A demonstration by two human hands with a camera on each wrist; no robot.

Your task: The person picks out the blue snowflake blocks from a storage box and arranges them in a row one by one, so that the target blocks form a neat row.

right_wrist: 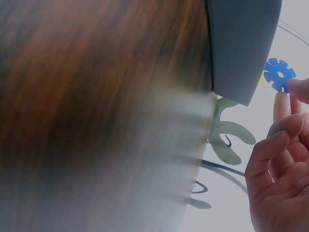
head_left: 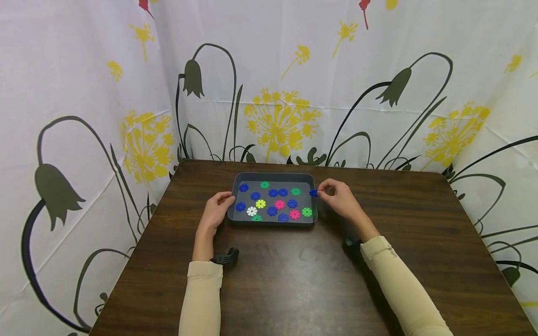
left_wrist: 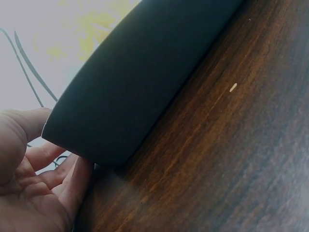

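Staged recording booth rather than a lived-in room. A dark wooden table (head_left: 294, 280) stands enclosed on three sides by a white curtain (head_left: 294, 70) printed with yellow dandelions and dark bell flowers, hanging close behind and beside the table. On the table sits a grey tray (head_left: 273, 176) of coloured plastic discs.

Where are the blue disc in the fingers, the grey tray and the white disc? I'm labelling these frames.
blue disc (right_wrist: 279, 74): right wrist view, on its toothed face beside the centre hole.
grey tray (head_left: 273, 176): head view, on its far rim.
white disc (head_left: 251, 211): head view, on its middle.
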